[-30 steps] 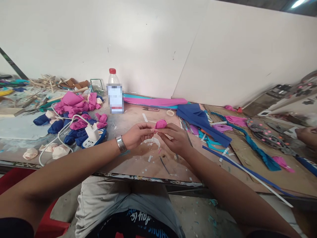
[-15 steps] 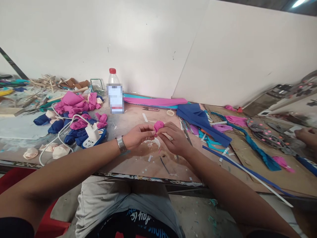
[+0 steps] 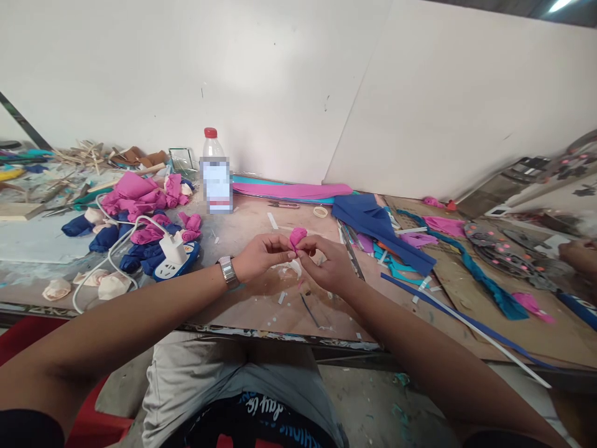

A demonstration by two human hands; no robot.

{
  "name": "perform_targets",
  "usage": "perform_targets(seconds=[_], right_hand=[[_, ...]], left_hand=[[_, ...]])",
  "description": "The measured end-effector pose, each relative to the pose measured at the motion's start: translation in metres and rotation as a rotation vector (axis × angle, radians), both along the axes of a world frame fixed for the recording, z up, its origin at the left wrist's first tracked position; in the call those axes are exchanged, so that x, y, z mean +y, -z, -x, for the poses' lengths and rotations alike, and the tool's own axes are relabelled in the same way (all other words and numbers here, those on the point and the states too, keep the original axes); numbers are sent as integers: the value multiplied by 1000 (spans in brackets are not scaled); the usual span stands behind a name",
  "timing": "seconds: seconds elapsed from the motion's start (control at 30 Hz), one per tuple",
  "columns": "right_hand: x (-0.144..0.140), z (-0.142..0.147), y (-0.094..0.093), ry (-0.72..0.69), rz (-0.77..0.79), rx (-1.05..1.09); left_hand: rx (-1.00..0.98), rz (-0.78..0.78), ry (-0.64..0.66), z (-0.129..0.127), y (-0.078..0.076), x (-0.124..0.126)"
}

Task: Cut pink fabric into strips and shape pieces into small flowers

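Cluttered counter (image 3: 261, 298); left hand (image 3: 259, 255) and right hand (image 3: 326, 264) fingers pinch pink foam bud (image 3: 297, 237) between them, raised for shaping

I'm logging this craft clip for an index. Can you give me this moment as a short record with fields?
left hand: left hand pinches the pink roll
right hand: right hand pinches the same roll
wrist: watch on left wrist
left of hands: power strip, pink and blue rolls
behind: bottle with red cap
right: blue sheet
far right: another person's hand
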State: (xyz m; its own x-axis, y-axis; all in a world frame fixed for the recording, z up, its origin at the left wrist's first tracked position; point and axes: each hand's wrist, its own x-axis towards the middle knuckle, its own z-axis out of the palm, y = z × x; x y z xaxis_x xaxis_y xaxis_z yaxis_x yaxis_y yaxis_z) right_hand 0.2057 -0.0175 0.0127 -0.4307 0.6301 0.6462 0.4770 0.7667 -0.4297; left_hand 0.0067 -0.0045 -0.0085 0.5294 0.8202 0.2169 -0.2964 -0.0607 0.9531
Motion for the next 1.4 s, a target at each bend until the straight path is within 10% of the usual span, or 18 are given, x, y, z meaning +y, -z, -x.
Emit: perform_targets(seconds=[0.7, 1.4], right_hand=[[11, -5, 4, -192, 448, 29], [12, -4, -1, -89, 206, -94]], left_hand=[[223, -178, 128, 0, -1, -1], [581, -536, -125, 4, 8, 0]])
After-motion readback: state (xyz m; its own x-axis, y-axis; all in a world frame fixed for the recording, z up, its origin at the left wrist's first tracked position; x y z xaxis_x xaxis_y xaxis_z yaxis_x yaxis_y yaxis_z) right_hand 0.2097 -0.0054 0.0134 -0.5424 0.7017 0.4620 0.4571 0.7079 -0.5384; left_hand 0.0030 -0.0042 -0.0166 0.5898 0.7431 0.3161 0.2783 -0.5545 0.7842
